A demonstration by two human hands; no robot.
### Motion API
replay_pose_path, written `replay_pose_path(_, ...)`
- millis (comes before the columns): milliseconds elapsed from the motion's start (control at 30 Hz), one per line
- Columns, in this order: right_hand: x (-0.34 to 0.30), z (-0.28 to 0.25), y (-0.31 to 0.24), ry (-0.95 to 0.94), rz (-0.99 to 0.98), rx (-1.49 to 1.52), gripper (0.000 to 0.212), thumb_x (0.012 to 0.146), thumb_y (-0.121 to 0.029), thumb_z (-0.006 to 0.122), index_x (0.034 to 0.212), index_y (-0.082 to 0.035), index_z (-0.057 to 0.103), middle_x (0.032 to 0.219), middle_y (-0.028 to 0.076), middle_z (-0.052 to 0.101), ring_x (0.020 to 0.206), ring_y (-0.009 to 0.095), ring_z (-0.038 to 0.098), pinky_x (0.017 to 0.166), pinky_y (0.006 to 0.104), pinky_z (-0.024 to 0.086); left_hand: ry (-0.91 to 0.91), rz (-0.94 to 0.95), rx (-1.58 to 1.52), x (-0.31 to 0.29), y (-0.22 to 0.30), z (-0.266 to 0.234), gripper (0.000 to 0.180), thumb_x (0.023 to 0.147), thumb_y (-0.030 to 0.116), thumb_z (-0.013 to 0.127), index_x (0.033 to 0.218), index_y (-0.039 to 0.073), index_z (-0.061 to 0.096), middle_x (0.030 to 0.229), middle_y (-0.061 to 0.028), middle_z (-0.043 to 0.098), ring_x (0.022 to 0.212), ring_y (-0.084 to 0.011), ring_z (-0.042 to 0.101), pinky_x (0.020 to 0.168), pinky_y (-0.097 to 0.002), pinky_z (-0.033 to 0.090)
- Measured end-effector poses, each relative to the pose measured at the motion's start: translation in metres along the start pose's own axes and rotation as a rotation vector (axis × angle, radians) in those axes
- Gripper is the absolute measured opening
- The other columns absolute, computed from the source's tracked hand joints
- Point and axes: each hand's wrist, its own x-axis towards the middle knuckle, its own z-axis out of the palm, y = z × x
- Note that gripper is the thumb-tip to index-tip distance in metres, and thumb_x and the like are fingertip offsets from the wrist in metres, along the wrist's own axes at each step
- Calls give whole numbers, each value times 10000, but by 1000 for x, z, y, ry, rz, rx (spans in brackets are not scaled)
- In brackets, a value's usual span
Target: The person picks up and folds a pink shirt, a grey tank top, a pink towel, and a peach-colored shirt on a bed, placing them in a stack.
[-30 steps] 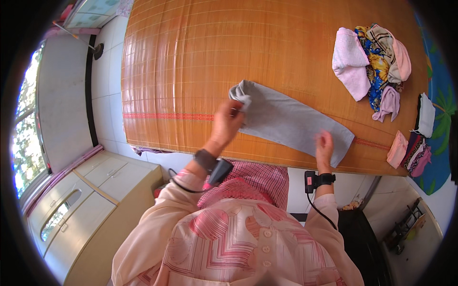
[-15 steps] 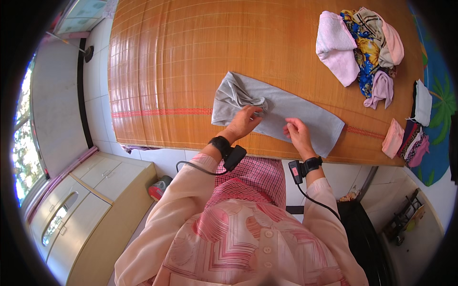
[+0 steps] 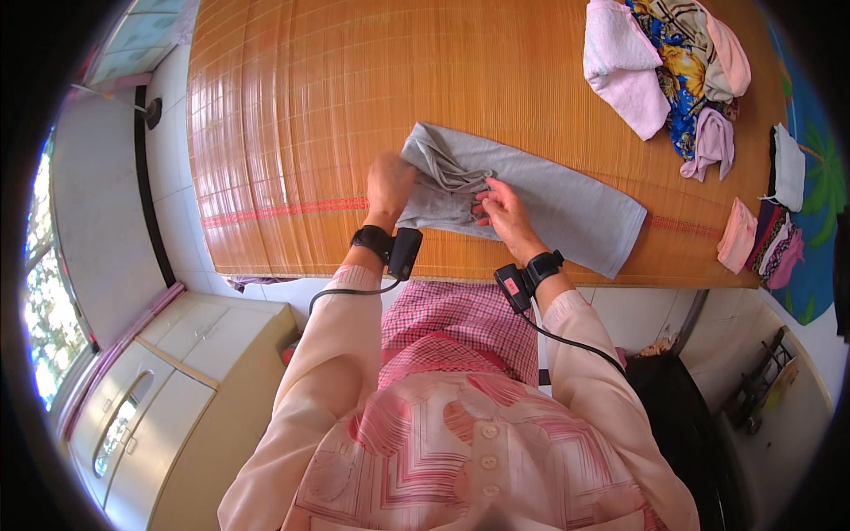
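A grey garment (image 3: 558, 192), folded into a long strip, lies slantwise on the woven mat; its left part is bunched into loose folds. Past the garment's left end is my left hand (image 3: 390, 188), its fingers smeared by motion and partly turned from view, so its grip does not show. My right hand (image 3: 509, 219) reaches in from the near side, thumb and fingers closed on the rim of the bunched cloth near the strip's middle. Black straps with small boxes and cables sit on both wrists.
The orange-brown mat (image 3: 292, 106) covers a bed-like surface, its near edge close to my body. A pile of clothes with a pink towel (image 3: 620, 75) lies at the far right. Small folded pieces (image 3: 737, 237) lie at the right edge. A pale cabinet (image 3: 168, 372) stands at lower left.
My left hand has moved left, off the bunched cloth to the garment's left end. My right hand has moved left and up onto the folds. The garment has barely shifted.
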Motion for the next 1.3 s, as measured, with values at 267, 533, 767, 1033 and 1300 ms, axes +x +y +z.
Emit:
replay_pose_path(267, 1, 8, 2, 57, 24, 49, 435, 915, -97, 465, 1328, -26, 349, 1133, 133, 515, 933, 193, 572, 718, 283, 510, -232, -24, -93, 5, 6, -17, 255, 767, 194, 627, 915, -11, 591, 729, -114, 606, 682, -200, 585, 649, -325, 471)
replay_pose_path(533, 14, 41, -4, -84, 8, 58, 441, 923, -184, 478, 1319, -24, 371, 1082, 91, 561, 903, 158, 581, 741, 290, 485, -206, -62, -423, -25, -1, -72, 155, 794, 127, 602, 877, 8, 546, 671, -45, 543, 604, -90, 492, 551, -268, 432)
replay_pose_path(767, 22, 53, 4, -141, 89, 196, 463, 945, -333, 445, 1302, -40, 412, 1073, 74, 590, 945, 160, 574, 790, 309, 469, -407, -181, -563, -55, 44, -82, 241, 859, 99, 586, 1052, -27, 514, 926, -51, 591, 835, -95, 555, 728, -244, 466)
replay_pose_path(1033, -2, -4, 1, -8, 137, 459, 596, 910, -533, 403, 1275, -67, 469, 1100, 72, 589, 975, 181, 556, 862, 341, 435, -474, -60, -509, -57, 90, 10, 278, 867, 177, 593, 1020, -38, 506, 810, -75, 604, 730, -111, 577, 580, -250, 486)
replay_pose_path(1300, -3, -34, 27, 203, -89, 141, 309, 886, -329, 558, 922, -22, 563, 699, -44, 459, 625, 51, 392, 534, 228, 350, -648, -58, -703, -59, 83, 57, 260, 885, 121, 545, 1094, -31, 509, 907, -101, 597, 739, -142, 596, 668, -268, 506)
